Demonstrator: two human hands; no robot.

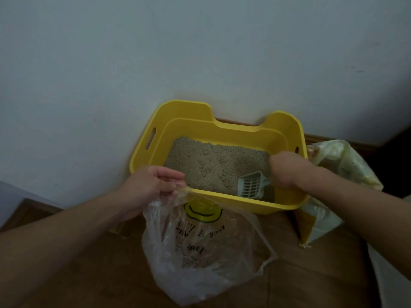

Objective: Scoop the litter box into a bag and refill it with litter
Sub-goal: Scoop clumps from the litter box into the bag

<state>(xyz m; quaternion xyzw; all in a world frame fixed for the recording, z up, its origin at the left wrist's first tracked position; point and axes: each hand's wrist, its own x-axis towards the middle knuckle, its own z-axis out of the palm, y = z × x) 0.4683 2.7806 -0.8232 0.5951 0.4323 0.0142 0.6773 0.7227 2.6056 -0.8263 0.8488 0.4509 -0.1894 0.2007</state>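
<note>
A yellow litter box (195, 126) stands on the floor against the wall, with grey-brown litter (213, 165) across its bottom. My right hand (287, 170) grips the handle of a pale slotted scoop (250, 185), whose head sits in the litter at the box's near right corner. My left hand (151, 185) pinches the rim of a clear plastic bag (200, 252) with a yellow smiley print, holding it at the box's near edge. The bag hangs down in front of the box onto the floor.
A cream and yellow litter sack (333, 174) leans at the box's right side. The floor (322, 274) is brown wood. A pale wall (178, 52) rises directly behind the box, with a dark area at the far right.
</note>
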